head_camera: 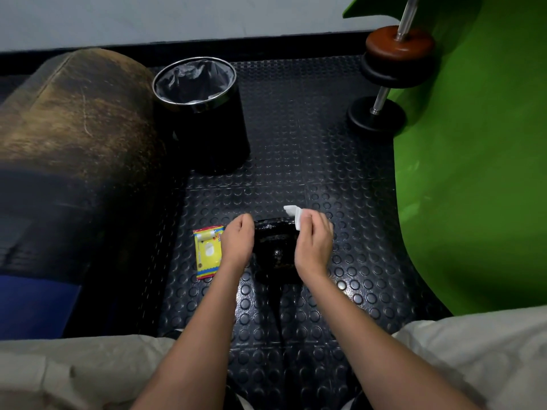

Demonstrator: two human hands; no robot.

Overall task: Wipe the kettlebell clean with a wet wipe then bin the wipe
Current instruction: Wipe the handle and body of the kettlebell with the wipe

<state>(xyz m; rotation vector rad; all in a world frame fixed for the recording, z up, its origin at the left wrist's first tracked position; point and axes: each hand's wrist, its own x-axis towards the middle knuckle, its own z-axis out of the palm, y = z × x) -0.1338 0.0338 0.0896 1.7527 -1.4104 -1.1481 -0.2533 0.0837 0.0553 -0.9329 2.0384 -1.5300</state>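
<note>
1. Several big things frame the spot: a worn brown leather bolster (74,113) on the left, a bright green mat (473,158) curling up on the right, and the black studded rubber floor (296,143) between them. None needs touching.
2. Next in size, the round black bin with a chrome rim and grey liner (195,81) stands open-topped, well beyond the hands and slightly to the left. It looks an easy reach for dropping the wipe later.
3. Black dumbbell plates on a steel bar (381,110) lean by the mat, well apart from the work.
4. The glossy black kettlebell (275,250) sits on the floor between the two hands, its handle uppermost.
5. The left hand (238,247) rests against the kettlebell's left side, fingers curled loosely; whether it truly grips I cannot tell. Holding firm there should stop the bell rocking.
6. The right hand (313,244) pinches the folded white wet wipe (296,217) between thumb and fingers, at the handle's far right end. I'd drag it along the handle, then down round the body, turning to a fresh face.
7. The yellow wipe packet with a red edge (208,253) lies just left of the left hand.
</note>
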